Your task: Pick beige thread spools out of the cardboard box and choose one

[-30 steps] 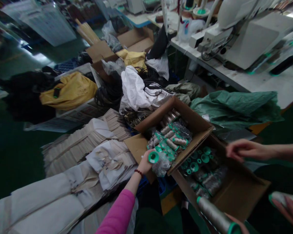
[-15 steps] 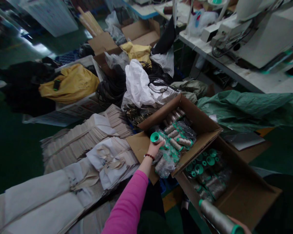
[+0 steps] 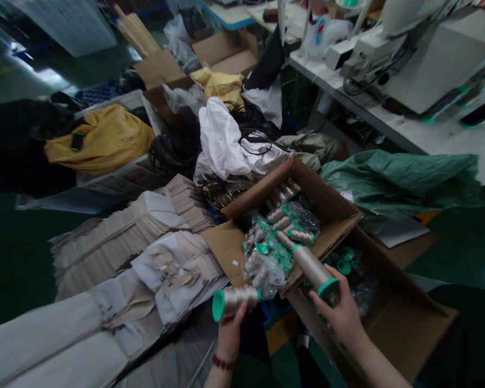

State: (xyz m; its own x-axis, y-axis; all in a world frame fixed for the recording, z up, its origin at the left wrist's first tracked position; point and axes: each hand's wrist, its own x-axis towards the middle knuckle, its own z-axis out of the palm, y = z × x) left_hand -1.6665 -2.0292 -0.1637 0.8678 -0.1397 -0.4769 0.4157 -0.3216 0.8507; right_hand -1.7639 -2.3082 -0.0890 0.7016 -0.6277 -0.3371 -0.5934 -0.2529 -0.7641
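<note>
Left grip [image 3: 229, 335] pinches a short spool [image 3: 238, 300]. Right grip [image 3: 343, 311] clasps a longer spool [image 3: 312, 268] near the open carton [image 3: 321, 186].

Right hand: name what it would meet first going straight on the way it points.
The right hand, leading with its long spool, would probably first meet the smaller spools in the left cardboard box, though depth is unclear.

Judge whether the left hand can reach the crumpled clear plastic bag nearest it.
Probably yes: the bag lies close by, no barrier showing, though the left hand holds a grey, green-ended thread spool.
</note>
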